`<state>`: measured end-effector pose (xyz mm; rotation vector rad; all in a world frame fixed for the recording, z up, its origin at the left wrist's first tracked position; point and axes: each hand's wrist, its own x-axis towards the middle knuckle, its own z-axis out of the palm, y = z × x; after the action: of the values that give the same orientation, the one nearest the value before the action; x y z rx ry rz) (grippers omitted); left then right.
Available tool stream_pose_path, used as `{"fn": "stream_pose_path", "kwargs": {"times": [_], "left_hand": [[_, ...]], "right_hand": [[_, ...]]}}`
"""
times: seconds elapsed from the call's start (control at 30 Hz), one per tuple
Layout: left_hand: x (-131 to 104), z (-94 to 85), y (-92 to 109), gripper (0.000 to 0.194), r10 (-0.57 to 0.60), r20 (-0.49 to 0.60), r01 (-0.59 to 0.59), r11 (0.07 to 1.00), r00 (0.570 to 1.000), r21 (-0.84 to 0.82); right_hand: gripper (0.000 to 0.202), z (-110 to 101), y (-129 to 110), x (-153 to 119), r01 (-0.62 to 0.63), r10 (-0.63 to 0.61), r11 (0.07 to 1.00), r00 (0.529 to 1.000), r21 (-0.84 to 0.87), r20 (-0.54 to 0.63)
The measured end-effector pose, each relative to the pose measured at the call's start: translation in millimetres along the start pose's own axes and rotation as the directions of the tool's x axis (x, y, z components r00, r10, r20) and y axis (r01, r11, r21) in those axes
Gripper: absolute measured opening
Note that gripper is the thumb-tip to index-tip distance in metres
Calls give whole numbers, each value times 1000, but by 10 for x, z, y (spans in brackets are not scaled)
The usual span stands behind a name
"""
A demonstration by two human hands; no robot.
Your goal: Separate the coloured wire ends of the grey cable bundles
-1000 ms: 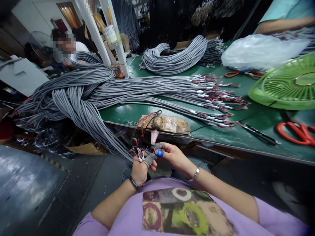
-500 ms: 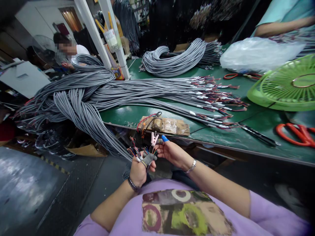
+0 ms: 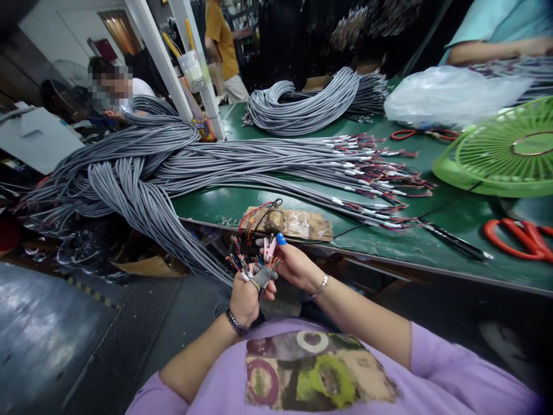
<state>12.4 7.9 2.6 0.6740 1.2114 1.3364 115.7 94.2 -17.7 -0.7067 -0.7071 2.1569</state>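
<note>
My left hand (image 3: 246, 297), with a grey cover on a finger, is closed around the ends of several grey cables (image 3: 194, 251). Thin coloured wires (image 3: 242, 262) fan out above its fingers. Close by on the right is my right hand (image 3: 298, 266), a blue cover on one fingertip. Its fingers are bent together around what looks like a pink clothespin (image 3: 268, 251), just above the wire ends. The grip is partly hidden.
On the green table (image 3: 207, 207) lie a wooden block (image 3: 306, 223), a long cable bundle (image 3: 259, 153), a coil (image 3: 311, 106), red-handled scissors (image 3: 514, 236) and a black-handled tool (image 3: 453, 239). A green fan (image 3: 505, 150) and plastic bag (image 3: 449, 95) sit right. Other people are beyond.
My right hand has moved slightly left, closer to the wires, and the pink clothespin sits a little lower. A person in a yellow shirt now shows behind the post.
</note>
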Motion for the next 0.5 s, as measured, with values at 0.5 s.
{"fn": "stream_pose_path", "kwargs": {"times": [0.5], "left_hand": [[28,29,-67,33,-38,-20,39,997,999,70]], "right_hand": [[36,80,37,24,-39,54,992,990,121,-128]]}}
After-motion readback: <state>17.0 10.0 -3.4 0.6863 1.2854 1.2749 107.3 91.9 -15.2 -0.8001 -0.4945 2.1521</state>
